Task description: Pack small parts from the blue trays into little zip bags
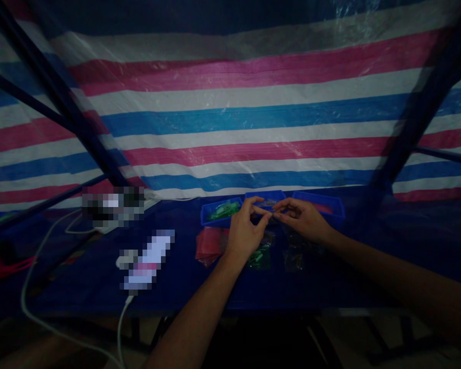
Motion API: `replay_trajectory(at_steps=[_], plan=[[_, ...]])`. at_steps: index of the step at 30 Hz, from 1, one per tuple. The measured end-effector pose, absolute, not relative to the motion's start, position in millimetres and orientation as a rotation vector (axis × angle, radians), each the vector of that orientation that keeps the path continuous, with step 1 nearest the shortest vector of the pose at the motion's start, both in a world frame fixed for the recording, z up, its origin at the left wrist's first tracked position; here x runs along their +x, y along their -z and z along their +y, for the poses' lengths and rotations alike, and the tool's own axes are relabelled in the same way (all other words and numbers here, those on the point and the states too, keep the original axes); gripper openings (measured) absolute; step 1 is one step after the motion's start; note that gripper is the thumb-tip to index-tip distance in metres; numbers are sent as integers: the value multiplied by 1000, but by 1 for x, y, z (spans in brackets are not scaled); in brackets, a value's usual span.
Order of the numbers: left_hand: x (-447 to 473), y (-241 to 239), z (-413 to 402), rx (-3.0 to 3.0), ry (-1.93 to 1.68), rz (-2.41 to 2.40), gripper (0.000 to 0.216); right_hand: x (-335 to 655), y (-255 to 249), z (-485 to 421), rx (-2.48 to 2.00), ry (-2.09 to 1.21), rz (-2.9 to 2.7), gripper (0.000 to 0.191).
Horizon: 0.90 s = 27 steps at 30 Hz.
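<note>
My left hand point(248, 230) and my right hand point(301, 218) meet fingertip to fingertip over the dark blue table point(184, 287). Both pinch a tiny item between thumb and fingers; it is too small and dim to name. They hover just in front of the middle blue tray point(266, 196). Below the hands lie small clear bags, one with green pieces point(259, 256) and another, darker one point(294, 259).
A blue tray with green parts point(219, 211) stands at the left, another blue tray point(322, 204) at the right. Red bags point(209, 246) lie left of my hands. White cables point(34, 302) trail off the table's left. A striped tarp point(230, 113) hangs behind, framed by dark poles.
</note>
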<state>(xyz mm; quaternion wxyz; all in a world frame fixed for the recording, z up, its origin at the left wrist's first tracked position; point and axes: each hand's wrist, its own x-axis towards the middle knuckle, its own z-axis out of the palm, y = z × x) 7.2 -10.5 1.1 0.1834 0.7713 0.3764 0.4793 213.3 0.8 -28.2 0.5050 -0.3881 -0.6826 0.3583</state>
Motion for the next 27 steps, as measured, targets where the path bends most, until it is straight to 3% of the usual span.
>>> replay_trajectory(at_steps=[27], plan=[[7, -4, -14, 2219, -1309, 1030, 35, 212, 26, -1, -912, -908, -1619, 34]])
